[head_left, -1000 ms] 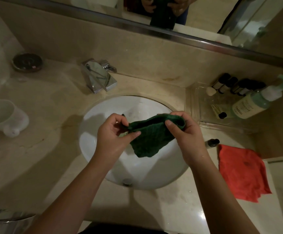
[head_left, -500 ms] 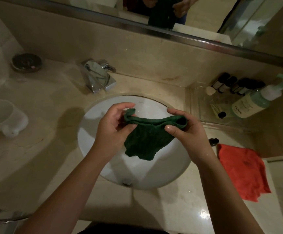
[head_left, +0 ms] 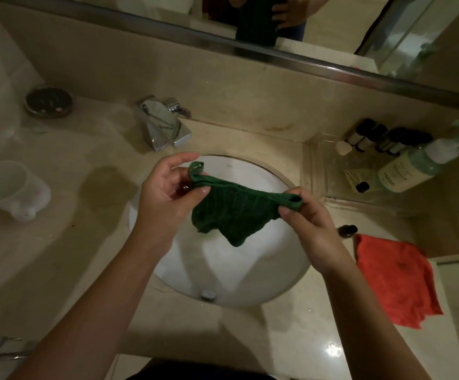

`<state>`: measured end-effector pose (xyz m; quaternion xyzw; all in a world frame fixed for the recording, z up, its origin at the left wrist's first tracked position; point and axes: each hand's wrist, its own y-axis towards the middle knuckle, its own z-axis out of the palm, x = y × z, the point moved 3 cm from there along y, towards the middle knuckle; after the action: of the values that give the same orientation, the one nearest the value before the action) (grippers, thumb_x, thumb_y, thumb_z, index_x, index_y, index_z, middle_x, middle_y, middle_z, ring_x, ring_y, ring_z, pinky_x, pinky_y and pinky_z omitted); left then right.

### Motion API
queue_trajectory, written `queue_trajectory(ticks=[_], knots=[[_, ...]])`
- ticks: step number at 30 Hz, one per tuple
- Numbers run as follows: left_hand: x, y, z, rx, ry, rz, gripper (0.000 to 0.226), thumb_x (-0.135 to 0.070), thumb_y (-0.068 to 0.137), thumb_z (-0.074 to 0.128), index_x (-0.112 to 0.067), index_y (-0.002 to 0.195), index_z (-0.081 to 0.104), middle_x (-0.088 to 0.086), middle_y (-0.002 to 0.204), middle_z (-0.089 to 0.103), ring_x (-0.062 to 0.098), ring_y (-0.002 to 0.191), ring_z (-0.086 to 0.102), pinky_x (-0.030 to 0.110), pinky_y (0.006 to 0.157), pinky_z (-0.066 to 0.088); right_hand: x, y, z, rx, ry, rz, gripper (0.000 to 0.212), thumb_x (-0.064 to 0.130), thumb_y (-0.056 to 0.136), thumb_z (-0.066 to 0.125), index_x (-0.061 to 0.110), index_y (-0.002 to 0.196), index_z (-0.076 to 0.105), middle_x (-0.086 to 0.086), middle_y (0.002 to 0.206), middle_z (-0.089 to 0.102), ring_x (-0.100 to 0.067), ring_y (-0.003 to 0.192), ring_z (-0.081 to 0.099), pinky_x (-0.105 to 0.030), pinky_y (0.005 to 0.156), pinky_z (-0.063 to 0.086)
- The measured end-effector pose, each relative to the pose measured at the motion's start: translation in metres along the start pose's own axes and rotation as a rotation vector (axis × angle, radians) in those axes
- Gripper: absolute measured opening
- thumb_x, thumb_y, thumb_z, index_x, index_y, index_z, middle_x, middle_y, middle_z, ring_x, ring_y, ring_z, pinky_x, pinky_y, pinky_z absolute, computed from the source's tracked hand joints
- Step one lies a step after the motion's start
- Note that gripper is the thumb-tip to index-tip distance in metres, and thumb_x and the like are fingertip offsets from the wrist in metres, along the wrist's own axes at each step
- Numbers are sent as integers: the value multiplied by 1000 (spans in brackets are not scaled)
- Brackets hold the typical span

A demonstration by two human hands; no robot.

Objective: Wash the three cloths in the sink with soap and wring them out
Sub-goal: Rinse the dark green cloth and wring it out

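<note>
Our left hand [head_left: 168,193] and right hand [head_left: 302,212] pinch the green cloth [head_left: 233,215] over the sink [head_left: 250,283]. Tap [head_left: 165,127] off (no suds seen). Red cloth [head_left: 395,278], lower right, waits; we judge washing barely begun.

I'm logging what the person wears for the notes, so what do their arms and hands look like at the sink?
Both arms are bare from wrist to the bottom edge of the picture: no sleeves show. The left hand and right hand wear no gloves, and no rings, watch or bracelets show. Fingernails are short and unpainted as far as the dim light shows.
</note>
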<state>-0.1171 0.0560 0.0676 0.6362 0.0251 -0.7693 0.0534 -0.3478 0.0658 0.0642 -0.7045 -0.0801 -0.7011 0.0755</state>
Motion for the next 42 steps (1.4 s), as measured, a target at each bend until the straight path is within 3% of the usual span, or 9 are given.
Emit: queue_trajectory(ticks=[7,11,13,16,21,24,27,32,42], knots=[[0,9,-5,-21,-170,-36,48,14,74,66,-23,104,64,-6,82,70,10,84,64,26,79,53,18,6,22,153,194,101,20,28,75,52,10,82,49,9,67,56,-5,62,55,-16,54,43],[6,15,-4,86,-359,-173,51,-19,64,83,-22,111,63,2,96,69,13,92,65,28,81,55,26,15,36,226,500,178,36,26,71,72,5,92,51,-12,75,40,-21,65,39,-23,55,35],[17,11,2,188,-369,-385,78,-52,49,90,-20,115,62,4,106,71,17,101,66,32,83,56,29,21,42,267,637,228,56,29,70,78,1,109,49,-15,91,53,-25,83,53,-28,68,47],[34,-1,11,311,-366,-591,97,-72,42,82,-21,122,60,6,118,69,23,110,65,39,85,56,26,26,44,229,791,260,46,25,75,74,0,110,58,-11,100,66,-23,95,64,-33,78,54],[45,-16,12,395,-487,-606,109,-64,41,87,-10,130,56,13,127,64,28,123,58,38,92,54,1,28,27,37,870,416,35,25,87,50,6,115,58,-12,112,62,-25,103,60,-37,86,50],[49,-23,9,408,-326,-667,90,-45,36,96,-12,115,66,7,112,72,21,109,67,31,83,57,-20,25,18,-82,830,542,47,27,75,64,7,117,58,-13,116,62,-28,104,61,-41,83,50],[57,-28,9,476,-54,-777,63,-22,62,87,-11,119,63,5,112,73,24,111,65,33,89,54,-34,20,18,-128,832,646,82,23,59,81,4,133,52,-18,127,57,-33,110,59,-45,83,55],[56,-30,10,439,-27,-704,50,-20,64,85,-11,110,66,4,103,74,22,101,69,31,85,54,-43,15,13,-209,890,712,30,23,84,51,6,108,55,-10,83,67,-23,73,67,-33,64,57],[48,-28,27,369,-431,-686,45,-2,75,63,-7,118,53,10,103,69,26,98,68,35,74,57,-73,-19,45,-52,649,999,69,63,88,45,4,122,59,-19,118,64,-33,106,62,-46,99,45]])
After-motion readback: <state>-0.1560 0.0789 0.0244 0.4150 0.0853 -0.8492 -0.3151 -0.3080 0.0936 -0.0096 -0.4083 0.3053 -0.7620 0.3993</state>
